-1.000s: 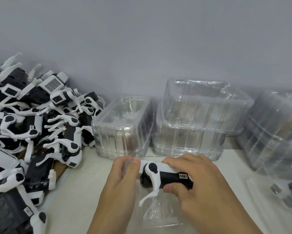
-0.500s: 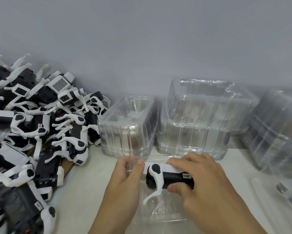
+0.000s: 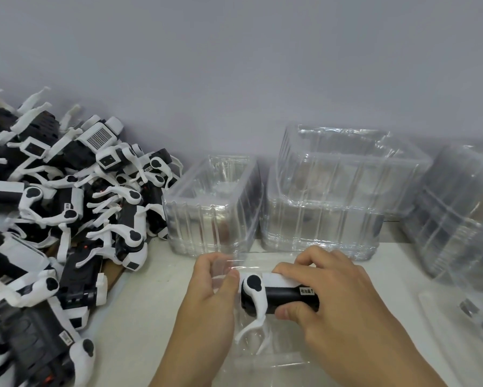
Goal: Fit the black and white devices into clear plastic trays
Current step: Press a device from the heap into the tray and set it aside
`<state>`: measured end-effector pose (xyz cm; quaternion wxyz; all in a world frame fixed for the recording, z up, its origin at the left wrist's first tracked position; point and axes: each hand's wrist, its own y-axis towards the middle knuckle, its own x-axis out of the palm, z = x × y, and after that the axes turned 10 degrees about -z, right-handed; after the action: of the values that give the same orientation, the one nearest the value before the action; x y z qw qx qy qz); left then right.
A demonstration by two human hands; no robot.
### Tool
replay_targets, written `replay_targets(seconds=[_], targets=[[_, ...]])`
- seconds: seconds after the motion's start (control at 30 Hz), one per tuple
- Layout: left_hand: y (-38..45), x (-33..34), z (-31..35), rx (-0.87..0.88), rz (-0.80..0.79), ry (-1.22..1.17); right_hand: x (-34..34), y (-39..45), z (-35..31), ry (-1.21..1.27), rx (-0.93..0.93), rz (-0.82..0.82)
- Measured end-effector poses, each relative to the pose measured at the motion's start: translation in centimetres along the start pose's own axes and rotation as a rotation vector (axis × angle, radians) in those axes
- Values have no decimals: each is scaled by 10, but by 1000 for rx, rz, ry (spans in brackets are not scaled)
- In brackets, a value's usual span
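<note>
My right hand (image 3: 335, 300) grips a black and white device (image 3: 274, 296) from above and behind, thumb on its black body near a small label. The device lies on its side in a clear plastic tray (image 3: 265, 350) on the table, its white curved arm pointing down toward me. My left hand (image 3: 207, 297) pinches the tray's left wall beside the device's round black joint. Much of the tray is hidden under both hands.
A big heap of black and white devices (image 3: 67, 219) fills the left side. Stacks of empty clear trays (image 3: 215, 205) (image 3: 338, 191) stand at the back against the wall, with more trays (image 3: 463, 219) on the right. A packed tray (image 3: 480, 317) lies at the right edge.
Both hands and the device keep nearly the same grip and place. My view has shifted slightly, so the heap and stacks appear a little further right.
</note>
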<state>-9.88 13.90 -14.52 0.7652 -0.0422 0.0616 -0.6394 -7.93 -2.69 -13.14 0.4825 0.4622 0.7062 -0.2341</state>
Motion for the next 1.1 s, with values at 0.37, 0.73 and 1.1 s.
replay_targets(seconds=[0.37,0.73,1.1], targets=[[4,0,-1,-33,-20,-43,0,-1,-3,-27,34,-6],[3,1,-1,-41,44,-98,6,0,-4,-2,78,18],[3,0,-2,-8,67,-115,-2,-2,-18,112,-8,146]])
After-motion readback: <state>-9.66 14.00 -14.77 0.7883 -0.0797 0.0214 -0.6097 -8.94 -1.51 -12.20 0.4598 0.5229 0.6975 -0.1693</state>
